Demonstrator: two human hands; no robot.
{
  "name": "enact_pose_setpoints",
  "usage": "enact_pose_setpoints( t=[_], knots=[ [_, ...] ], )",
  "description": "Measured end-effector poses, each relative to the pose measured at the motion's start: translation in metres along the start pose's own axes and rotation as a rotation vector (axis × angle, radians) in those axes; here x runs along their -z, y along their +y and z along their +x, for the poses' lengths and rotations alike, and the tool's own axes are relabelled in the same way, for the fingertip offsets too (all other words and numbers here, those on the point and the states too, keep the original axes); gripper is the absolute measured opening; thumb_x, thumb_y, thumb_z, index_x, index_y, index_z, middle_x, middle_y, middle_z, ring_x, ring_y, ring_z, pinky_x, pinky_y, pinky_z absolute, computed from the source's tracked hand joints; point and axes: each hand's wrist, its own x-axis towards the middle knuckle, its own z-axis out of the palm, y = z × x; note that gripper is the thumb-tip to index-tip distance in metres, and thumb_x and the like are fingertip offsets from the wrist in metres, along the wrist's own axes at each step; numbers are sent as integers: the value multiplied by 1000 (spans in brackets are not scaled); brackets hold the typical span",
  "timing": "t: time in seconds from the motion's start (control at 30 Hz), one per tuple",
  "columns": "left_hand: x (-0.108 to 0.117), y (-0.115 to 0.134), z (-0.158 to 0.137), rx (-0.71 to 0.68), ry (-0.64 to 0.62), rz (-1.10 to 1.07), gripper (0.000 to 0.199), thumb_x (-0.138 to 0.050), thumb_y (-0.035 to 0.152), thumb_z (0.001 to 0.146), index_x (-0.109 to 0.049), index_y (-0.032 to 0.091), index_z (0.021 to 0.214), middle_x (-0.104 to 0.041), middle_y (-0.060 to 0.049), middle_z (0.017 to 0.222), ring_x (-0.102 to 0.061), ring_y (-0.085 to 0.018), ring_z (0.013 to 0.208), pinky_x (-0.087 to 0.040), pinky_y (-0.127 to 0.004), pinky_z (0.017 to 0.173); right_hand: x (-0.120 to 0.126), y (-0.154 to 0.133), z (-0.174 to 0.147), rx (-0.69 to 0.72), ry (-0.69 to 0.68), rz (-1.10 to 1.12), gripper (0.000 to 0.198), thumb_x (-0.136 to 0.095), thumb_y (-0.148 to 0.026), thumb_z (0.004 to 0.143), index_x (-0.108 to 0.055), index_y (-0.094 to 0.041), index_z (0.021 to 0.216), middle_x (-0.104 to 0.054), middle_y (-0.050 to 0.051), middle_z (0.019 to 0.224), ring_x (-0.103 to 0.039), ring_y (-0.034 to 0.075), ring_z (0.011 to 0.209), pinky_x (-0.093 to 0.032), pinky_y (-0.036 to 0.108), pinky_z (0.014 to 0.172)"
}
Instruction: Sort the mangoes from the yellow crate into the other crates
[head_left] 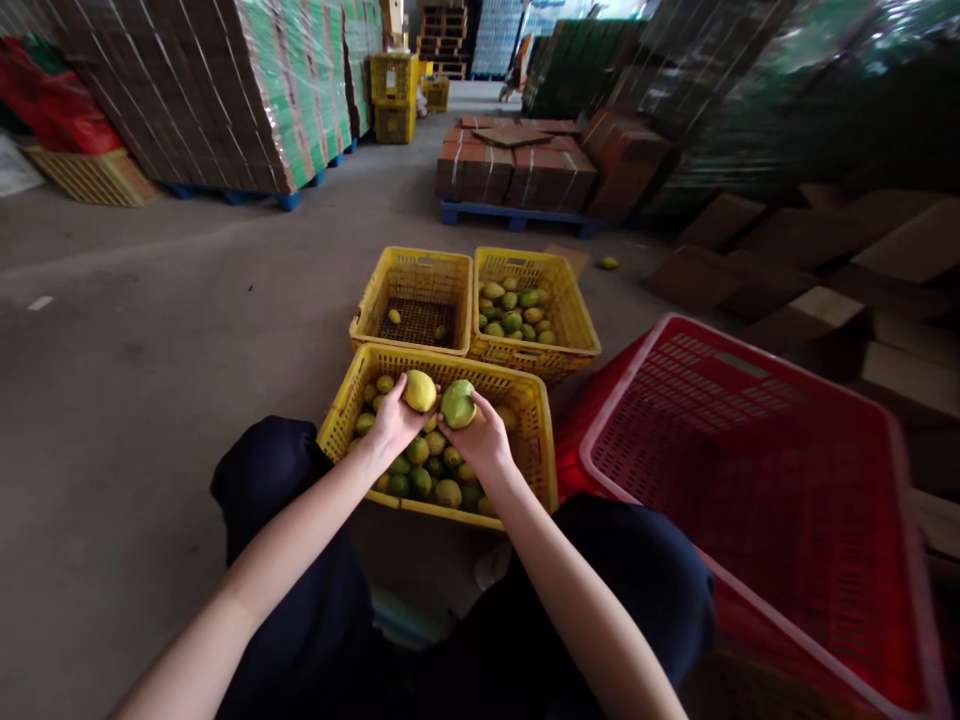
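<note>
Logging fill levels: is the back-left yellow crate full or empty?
Neither: the crate holds a yellow fruit and a darker one, floor showing around them.

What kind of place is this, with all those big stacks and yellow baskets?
Probably a warehouse, maybe one that handles fruit. You can tell from the tall plastic-wrapped stack, the blue pallet under strapped brown bundles, and the yellow crate holding yellow and green fruit.

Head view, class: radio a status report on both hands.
Left hand: holding yellow fruit. Right hand: holding green fruit. Both over front yellow crate. Nothing seen blocking them.
</note>
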Motion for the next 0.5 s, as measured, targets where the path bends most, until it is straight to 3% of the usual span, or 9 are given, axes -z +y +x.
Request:
enact_pose_setpoints(
  t=[0.1,0.17,0.3,0.4,0.5],
  knots=[
    [-6,2,-12,-189,-149,79,26,-46,31,95,-68,17,97,-70,-4,85,-68,-19,86,-54,-32,86,-9,-7,-11,203,-169,-258,36,-69,-16,73,-61,-29,106,-71,-4,94,-66,15,76,-56,26,63],
    [-8,3,-20,-316,-212,161,33,-44,34,95,-69,16,82,-70,-4,81,-68,-18,87,-52,-29,87,-14,-11,-18,328,-251,-465,50,-78,-7,62,-64,-26,106,-71,-3,98,-65,14,84,-54,22,71],
    [-6,3,-25,-444,-184,261,36,-48,30,92,-64,17,63,-67,-3,71,-66,-15,80,-50,-23,79,-16,-11,-26,444,-297,-628,59,-82,6,45,-68,-21,96,-71,-2,102,-61,16,103,-47,24,94],
    [-4,8,-20,-361,-135,224,36,-46,32,92,-63,17,65,-64,-1,66,-63,-12,66,-51,-22,69,-13,-8,-27,434,-274,-647,52,-83,-1,50,-69,-21,96,-71,-1,96,-62,16,92,-50,24,84],
    [2,15,-9,-122,-132,219,36,-42,36,93,-65,16,74,-65,-2,65,-64,-14,63,-53,-25,66,-12,-14,-28,470,-182,-568,41,-80,-13,59,-68,-21,98,-71,-1,91,-63,15,79,-51,22,68]
  ],
)
